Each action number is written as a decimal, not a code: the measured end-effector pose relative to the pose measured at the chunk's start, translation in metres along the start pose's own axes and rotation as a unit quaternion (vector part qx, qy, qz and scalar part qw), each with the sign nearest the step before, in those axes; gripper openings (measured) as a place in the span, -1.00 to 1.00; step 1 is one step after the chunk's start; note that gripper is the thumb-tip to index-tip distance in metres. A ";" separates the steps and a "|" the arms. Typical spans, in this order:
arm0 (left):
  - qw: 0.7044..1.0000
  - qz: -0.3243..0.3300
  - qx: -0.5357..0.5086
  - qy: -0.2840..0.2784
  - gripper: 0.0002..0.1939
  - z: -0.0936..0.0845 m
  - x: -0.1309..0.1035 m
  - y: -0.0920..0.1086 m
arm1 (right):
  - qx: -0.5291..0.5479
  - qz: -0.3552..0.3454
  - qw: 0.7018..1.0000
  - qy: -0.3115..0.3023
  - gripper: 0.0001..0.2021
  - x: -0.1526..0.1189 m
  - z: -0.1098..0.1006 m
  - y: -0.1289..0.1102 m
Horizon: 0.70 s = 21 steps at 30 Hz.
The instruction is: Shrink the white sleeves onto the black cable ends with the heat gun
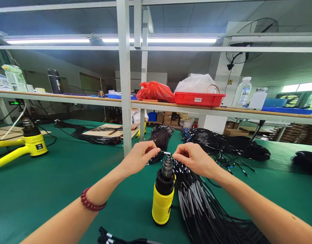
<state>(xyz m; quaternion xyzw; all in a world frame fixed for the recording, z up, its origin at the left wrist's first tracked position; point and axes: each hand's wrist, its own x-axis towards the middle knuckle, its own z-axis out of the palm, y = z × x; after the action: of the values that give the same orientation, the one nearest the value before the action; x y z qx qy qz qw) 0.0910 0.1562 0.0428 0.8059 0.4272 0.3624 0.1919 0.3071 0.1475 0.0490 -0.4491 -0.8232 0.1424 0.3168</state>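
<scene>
A thin cable with a white sleeve is stretched level between my two hands, just over the nozzle of a yellow heat gun standing upright on the green table. My left hand pinches its left end between thumb and fingertips. On the other side my right hand pinches the right end. Beside the heat gun, to the right, lies a thick bundle of black cables with grey and white sleeves. Several cable ends with white sleeves lie at the near edge.
A second yellow heat gun stands at the left. More black cable bundles lie behind my hands. A white post rises left of centre, and a shelf crosses above the table, bearing a red tray. Another person sits opposite.
</scene>
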 end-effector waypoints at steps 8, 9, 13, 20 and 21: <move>1.000 0.012 0.007 0.001 -0.60 0.002 0.002 0.003 | 0.005 0.015 1.000 -0.022 -0.72 -0.002 -0.004 0.001; 1.000 0.006 0.009 -0.007 -0.53 0.002 0.002 0.003 | 0.017 0.014 0.999 -0.038 -0.70 -0.002 -0.005 0.002; 1.000 0.000 0.007 -0.015 -0.51 0.003 0.001 0.003 | 0.042 0.009 0.998 -0.046 -0.70 -0.003 -0.006 0.005; 0.999 0.039 0.002 0.015 -0.82 0.005 0.003 0.007 | 0.054 0.019 0.998 0.002 -0.81 -0.002 -0.004 0.008; 0.999 0.040 0.005 0.017 -0.78 0.005 0.003 0.007 | 0.047 0.021 0.999 -0.004 -0.79 -0.002 -0.005 0.007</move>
<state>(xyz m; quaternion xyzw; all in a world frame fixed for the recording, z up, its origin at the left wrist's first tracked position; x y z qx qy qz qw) 0.0998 0.1553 0.0450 0.8172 0.3996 0.3808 0.1657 0.3160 0.1494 0.0480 -0.4500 -0.8072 0.1896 0.3317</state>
